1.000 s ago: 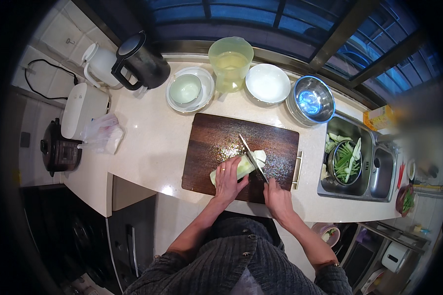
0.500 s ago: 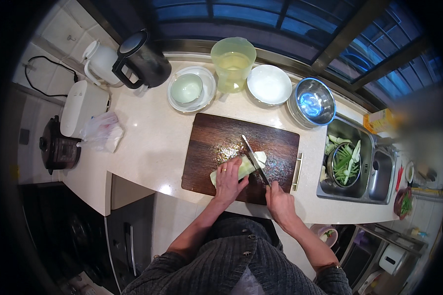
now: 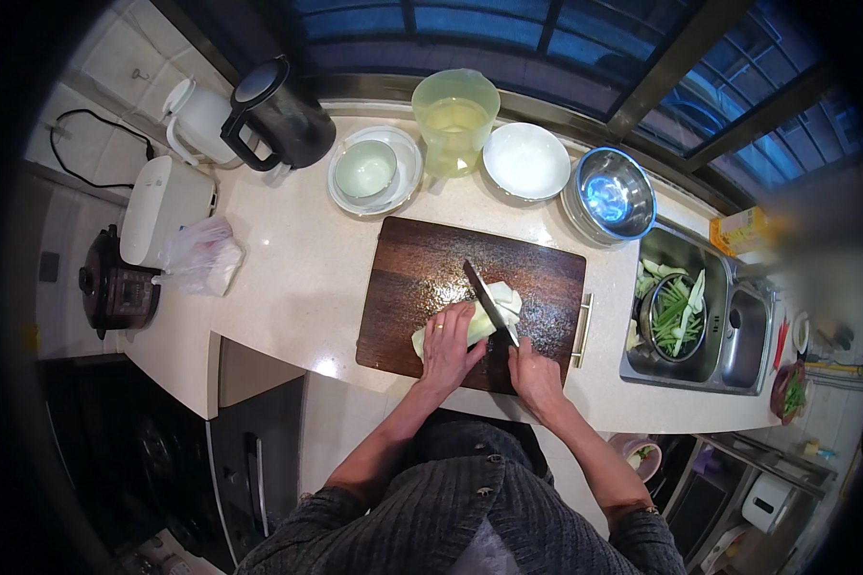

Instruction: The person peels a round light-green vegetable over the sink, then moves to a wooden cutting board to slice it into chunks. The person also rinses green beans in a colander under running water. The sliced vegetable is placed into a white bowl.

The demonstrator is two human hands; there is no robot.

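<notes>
A long, pale green vegetable lies slantwise on a dark brown wooden cutting board. My left hand is closed over its left part, pressing it to the board. My right hand grips the handle of a kitchen knife at the board's near right. The blade crosses the vegetable just right of my left fingers, with its tip toward the far side. Pale cut slices rest against the blade's right side. The fingertips of my left hand are partly hidden.
Beyond the board stand stacked bowls, a yellowish jug, a white bowl and a metal bowl. A sink at the right holds a colander of green vegetable pieces. A black kettle stands far left.
The knife's tip has swung slightly left, and my right hand has shifted a little left. More of the cut slices shows beside the blade. My left hand stays on the vegetable.
</notes>
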